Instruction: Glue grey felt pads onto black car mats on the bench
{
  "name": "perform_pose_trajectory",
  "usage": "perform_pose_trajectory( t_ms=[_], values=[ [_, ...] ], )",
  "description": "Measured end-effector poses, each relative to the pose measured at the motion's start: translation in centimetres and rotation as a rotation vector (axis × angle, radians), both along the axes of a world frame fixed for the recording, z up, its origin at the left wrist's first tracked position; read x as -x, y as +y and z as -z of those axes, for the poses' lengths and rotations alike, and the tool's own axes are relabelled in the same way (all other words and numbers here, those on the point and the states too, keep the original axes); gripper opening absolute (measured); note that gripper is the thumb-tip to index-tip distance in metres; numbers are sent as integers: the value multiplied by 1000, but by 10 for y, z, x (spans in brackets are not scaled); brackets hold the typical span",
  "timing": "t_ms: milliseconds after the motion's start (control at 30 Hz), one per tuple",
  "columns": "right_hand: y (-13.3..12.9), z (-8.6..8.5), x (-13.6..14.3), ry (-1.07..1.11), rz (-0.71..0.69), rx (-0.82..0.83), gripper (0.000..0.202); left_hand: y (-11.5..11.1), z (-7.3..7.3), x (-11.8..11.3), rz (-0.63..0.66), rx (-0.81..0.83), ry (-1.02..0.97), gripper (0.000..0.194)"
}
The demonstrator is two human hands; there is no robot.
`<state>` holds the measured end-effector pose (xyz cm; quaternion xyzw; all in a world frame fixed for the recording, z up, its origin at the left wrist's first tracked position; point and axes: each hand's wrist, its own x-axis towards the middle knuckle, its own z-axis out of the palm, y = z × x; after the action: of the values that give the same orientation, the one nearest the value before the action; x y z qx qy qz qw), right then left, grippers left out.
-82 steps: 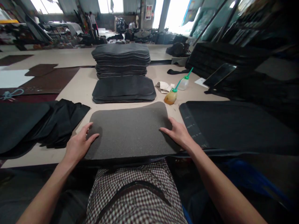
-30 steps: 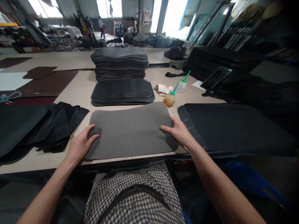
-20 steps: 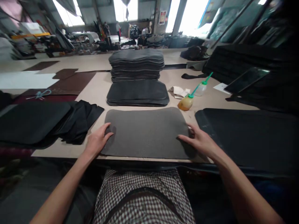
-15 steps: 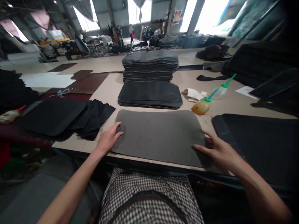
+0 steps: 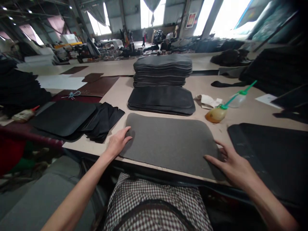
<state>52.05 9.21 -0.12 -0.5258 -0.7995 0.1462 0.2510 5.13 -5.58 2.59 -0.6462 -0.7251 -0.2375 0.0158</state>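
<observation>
A flat grey panel with rounded corners (image 5: 166,144) lies on the table along its front edge, in front of me. My left hand (image 5: 119,141) grips its left edge, thumb and forefinger on the top face. At the opposite end my right hand (image 5: 227,160) holds the right edge, with the thumb on top and the other fingers partly hidden by the rim. Just behind the panel sits a low pile of black panels (image 5: 161,100). Farther back rises a taller stack of similar dark panels (image 5: 162,69).
Black panels (image 5: 64,117) and folded black pieces (image 5: 106,122) lie left. On the right are a squeeze bottle of amber liquid (image 5: 216,115), a clear bottle with a green nozzle (image 5: 238,100), a white cloth (image 5: 208,101) and large black sheets (image 5: 269,154). A person (image 5: 143,37) stands far off.
The view has shifted slightly, so the table's contents sit a little farther right in the picture. Both hands keep their places at the ends of the grey panel.
</observation>
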Motion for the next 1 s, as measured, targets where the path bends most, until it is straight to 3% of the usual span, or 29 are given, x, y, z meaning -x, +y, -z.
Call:
perform_pose_trajectory(
  t_ms=[100,200,300,367,567,800,867,1000],
  values=[
    [-4,-6,5,-170,-38,-176,76,0,2,1,20,-16,6,50],
    [-5,-10,10,-240,-169,-363,59,1,3,3,34,-26,-21,49],
    [-4,-2,12,-199,-363,-314,39,1,2,5,42,-53,-73,49],
    [-3,6,11,-155,-408,-255,35,1,2,6,41,-69,-90,49],
    [-3,12,12,-103,-383,-212,37,-4,3,2,14,-14,-12,46],
    [-3,14,11,-155,-376,-275,35,-4,-10,-21,-170,-97,154,50],
    [-3,15,10,-166,-371,-292,35,0,-16,-41,-103,-112,147,52],
    [-1,19,8,-173,-371,-311,34,18,-23,-91,292,66,27,64]
  ],
)
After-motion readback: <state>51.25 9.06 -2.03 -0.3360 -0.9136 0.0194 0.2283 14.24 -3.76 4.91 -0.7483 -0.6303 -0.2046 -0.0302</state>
